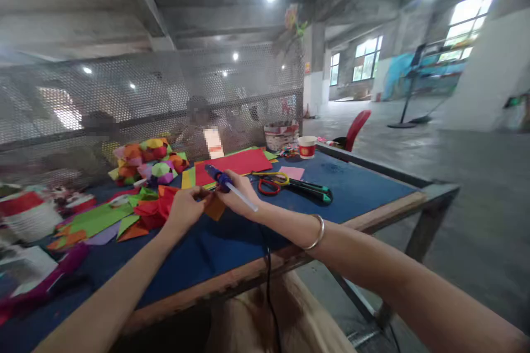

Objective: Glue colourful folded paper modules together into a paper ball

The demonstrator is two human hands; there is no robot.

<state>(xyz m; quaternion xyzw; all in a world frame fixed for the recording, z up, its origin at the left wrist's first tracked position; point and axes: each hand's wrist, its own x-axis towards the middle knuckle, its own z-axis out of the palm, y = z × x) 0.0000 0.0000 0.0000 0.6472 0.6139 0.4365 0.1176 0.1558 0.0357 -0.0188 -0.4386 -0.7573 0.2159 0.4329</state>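
Note:
My right hand [238,193] is closed around a blue hot glue gun [223,181], with a clear glue stick [244,198] jutting out of its back end. My left hand [188,207] pinches at an orange piece of paper [215,208], which hangs between both hands just over the blue tabletop [199,256]. The fingertips partly hide that paper. Right of the hands lie scissors [269,183] with red and yellow handles and a black-and-green utility knife [312,190]. A stack of coloured paper topped by a red sheet [236,166] lies just beyond.
Multicoloured paper balls [155,160] are heaped at the back left. Crumpled red paper [155,208] and green sheets [97,219] lie nearer. A paper cup [307,147] and a basket [281,136] stand near a perforated metal screen [165,85]. A black cord [269,287] hangs over the table edge.

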